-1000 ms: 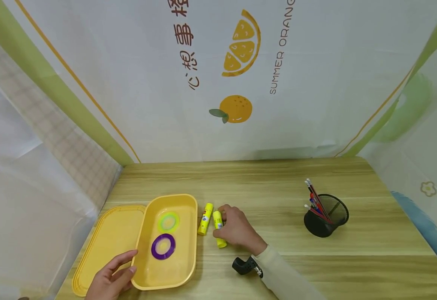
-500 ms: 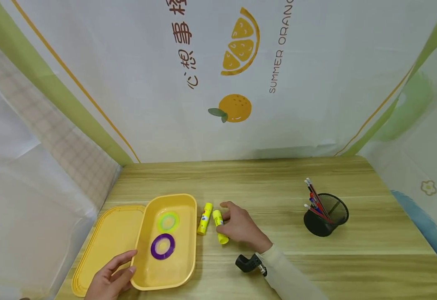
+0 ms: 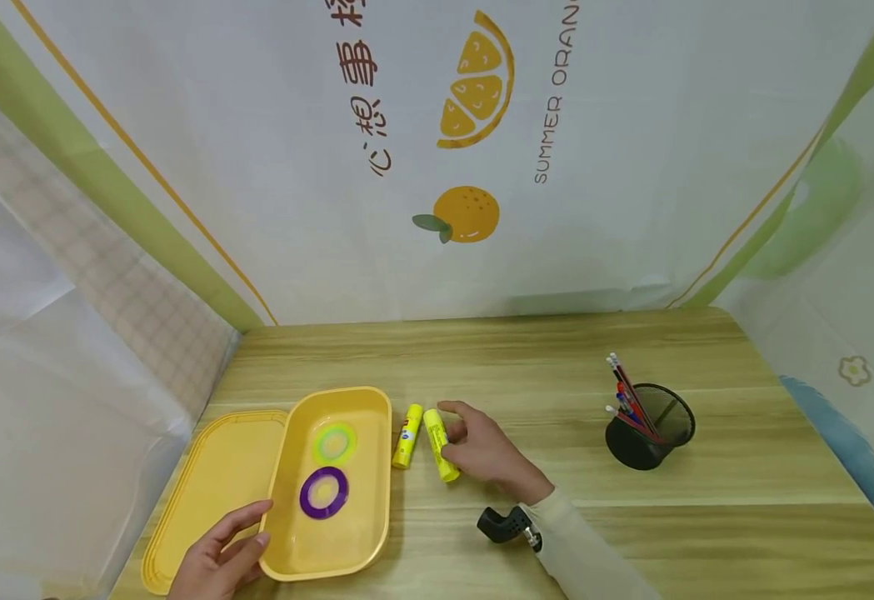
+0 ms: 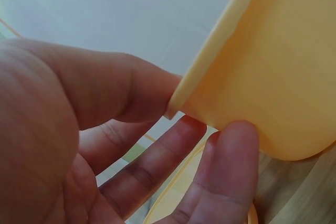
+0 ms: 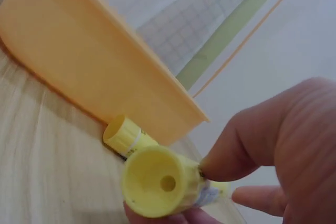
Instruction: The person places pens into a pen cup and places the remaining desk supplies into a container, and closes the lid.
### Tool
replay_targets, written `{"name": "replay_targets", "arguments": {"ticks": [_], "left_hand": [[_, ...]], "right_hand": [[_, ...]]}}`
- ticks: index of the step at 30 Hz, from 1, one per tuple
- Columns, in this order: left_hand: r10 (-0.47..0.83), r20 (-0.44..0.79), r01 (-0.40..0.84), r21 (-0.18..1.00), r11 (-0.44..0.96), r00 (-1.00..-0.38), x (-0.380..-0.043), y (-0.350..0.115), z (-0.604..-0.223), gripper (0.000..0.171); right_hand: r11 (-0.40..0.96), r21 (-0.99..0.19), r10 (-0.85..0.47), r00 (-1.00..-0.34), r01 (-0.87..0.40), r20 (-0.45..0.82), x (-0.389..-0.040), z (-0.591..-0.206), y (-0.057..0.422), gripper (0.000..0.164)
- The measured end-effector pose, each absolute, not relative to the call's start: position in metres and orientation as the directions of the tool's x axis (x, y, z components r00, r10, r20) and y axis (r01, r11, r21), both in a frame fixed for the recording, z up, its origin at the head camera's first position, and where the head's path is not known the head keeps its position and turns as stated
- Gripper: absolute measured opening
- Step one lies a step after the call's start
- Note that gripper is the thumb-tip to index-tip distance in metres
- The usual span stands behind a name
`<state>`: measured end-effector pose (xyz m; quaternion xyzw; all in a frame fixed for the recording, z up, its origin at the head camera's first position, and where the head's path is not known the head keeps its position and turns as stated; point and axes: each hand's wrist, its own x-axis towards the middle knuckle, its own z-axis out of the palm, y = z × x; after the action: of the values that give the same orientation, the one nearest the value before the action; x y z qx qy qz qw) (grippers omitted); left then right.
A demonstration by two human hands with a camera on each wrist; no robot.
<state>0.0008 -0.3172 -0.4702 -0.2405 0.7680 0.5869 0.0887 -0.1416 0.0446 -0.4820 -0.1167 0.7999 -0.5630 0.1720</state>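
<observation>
In the head view, a yellow plastic box [image 3: 362, 533] stands on the table, with a green ring [image 3: 334, 444] and a purple ring [image 3: 324, 492] inside it. My left hand [image 3: 221, 550] holds the box's near left edge; the left wrist view shows its fingers at the rim. To the right of the box, my right hand [image 3: 485, 450] pinches a yellow glue stick [image 3: 440, 442] between thumb and fingers. Its open-looking round end [image 5: 152, 182] faces the right wrist camera. A second glue stick [image 3: 407, 437] lies between the box and the held one.
A yellow lid [image 3: 212, 492] lies left of the box, partly behind it. At the right, a black mesh pen holder [image 3: 642, 442] carries several pencils and pens. A printed cloth [image 3: 317, 250] hangs behind the table's back edge.
The glue stick in my right hand has moved slightly away from me and turned a little. My right wrist has shifted right. My left hand and the box have hardly moved.
</observation>
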Motion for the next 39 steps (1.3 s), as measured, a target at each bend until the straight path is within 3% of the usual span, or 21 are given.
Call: {"name": "replay_targets", "arguments": {"ticks": [6, 15, 39], "left_hand": [[-0.266, -0.418, -0.474, 0.859, 0.196, -0.868, 0.002, -0.318, -0.47, 0.051], [-0.265, -0.412, -0.47, 0.857, 0.211, -0.872, 0.002, -0.319, -0.47, 0.053], [-0.27, -0.418, -0.478, 0.85, 0.222, -0.868, 0.0, -0.318, -0.468, 0.052]], "right_hand": [[0.262, -0.965, -0.4, -0.909, 0.011, -0.119, -0.143, -0.482, 0.043, 0.075], [0.257, -0.967, -0.366, -0.925, 0.003, -0.1, -0.146, -0.47, 0.043, 0.075], [0.112, -0.992, -0.432, -0.896, 0.061, -0.104, -0.144, -0.447, 0.026, 0.072]]}}
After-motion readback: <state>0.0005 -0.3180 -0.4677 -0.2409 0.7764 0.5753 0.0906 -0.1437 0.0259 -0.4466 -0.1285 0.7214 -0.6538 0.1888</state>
